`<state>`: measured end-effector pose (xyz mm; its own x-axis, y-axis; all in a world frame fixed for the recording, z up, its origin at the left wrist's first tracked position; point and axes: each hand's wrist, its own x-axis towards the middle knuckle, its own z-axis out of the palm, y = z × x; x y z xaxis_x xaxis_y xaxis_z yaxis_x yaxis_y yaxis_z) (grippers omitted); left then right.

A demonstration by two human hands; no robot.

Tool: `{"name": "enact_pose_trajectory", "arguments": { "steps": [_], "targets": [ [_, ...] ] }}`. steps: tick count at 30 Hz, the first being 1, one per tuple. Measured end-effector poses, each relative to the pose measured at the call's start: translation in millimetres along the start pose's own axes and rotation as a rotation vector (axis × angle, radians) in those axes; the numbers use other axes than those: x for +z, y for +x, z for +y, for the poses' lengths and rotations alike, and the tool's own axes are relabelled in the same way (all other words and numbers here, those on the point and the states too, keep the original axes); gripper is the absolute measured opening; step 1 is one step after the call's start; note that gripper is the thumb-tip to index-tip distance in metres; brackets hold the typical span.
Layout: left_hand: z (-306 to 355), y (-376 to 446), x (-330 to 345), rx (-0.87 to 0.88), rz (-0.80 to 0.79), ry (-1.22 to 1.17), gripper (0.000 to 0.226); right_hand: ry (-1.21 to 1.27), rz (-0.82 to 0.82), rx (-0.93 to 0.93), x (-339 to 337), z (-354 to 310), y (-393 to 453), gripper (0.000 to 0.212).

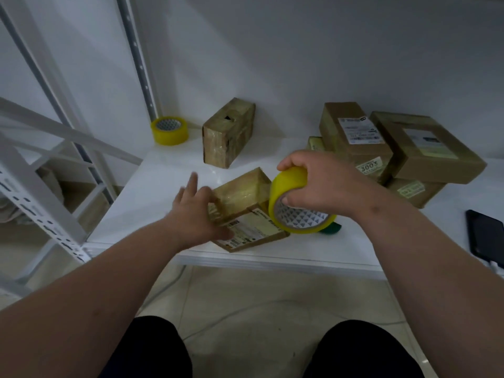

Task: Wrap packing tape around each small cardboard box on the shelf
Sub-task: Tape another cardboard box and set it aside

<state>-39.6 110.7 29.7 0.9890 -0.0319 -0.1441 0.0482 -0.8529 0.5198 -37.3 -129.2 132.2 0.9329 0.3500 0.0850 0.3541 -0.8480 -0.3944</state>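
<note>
The small cardboard box [246, 211] lies at the front edge of the white shelf [313, 252], glossy with tape. The left hand [196, 211], fingers spread, rests on the box's left side; the right hand [319, 184] grips the yellow tape roll [293, 203] just right of the box. With so light a hold, a pull on the tape could probably drag the box off the edge. Behind the box stand another wrapped box [229, 132], a spare roll [169, 130] and stacked parcels [392, 148], against a pale wall.
</note>
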Motion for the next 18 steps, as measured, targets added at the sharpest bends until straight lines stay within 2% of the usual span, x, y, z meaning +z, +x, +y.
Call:
{"name": "enact_pose_trajectory", "arguments": {
  "steps": [1, 4, 6, 9, 11, 14, 18],
  "targets": [
    [7.9, 0.4, -8.3, 0.074, 0.045, 0.105, 0.096, -0.025, -0.016, -0.029, -2.5, -7.7, 2.3, 0.056],
    [35.5, -1.4, -28.7, 0.342, 0.048, 0.071, 0.120, -0.055, -0.061, -0.120, -6.5, -33.0, 7.4, 0.057],
    [48.6, -2.9, -36.5, 0.417, -0.001, 0.086, 0.117, -0.025, -0.047, -0.165, -5.7, -44.0, 9.8, 0.059],
    [43.7, -1.6, -41.6, 0.422, -0.011, 0.212, 0.107, 0.076, -0.001, -0.158, -1.6, -42.7, 11.6, 0.057],
    [33.2, -1.6, -43.1, 0.356, -0.008, 0.276, 0.114, 0.198, 0.007, -0.099, 3.8, -35.1, 12.1, 0.057],
    [23.4, -1.0, -44.1, 0.331, 0.004, 0.270, 0.121, 0.496, 0.014, 0.015, 13.4, -26.3, 15.4, 0.059],
    [3.9, -1.1, -49.7, 0.281, 0.013, 0.142, 0.116, 0.772, -0.090, 0.090, 29.3, -15.5, 19.8, 0.049]
  ]
}}
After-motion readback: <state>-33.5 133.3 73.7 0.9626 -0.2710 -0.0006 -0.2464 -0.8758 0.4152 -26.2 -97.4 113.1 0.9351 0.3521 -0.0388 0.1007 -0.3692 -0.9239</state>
